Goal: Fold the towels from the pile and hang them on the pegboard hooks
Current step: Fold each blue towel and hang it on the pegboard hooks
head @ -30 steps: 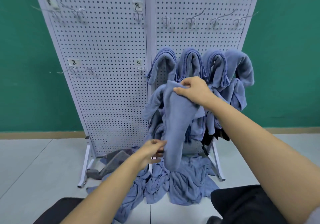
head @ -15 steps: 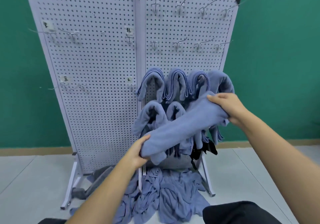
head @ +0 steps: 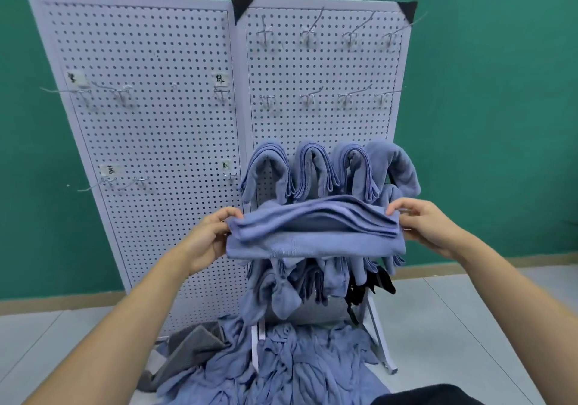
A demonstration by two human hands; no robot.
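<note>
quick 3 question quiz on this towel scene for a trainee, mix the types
1. True or false: the left hand and the right hand each pinch one end of the folded towel.
2. Where does the unfolded pile lie? A on a table; B on the floor at the foot of the pegboard; C on a chair.
3. Fill in: the top hooks on the right panel carry ___ towels.
Key: 1 true; 2 B; 3 no.

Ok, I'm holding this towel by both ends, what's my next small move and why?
Probably raise the towel to a bare hook above the hung towels: it looks folded, left hand and right hand pinch its ends, and that row is taken.
</note>
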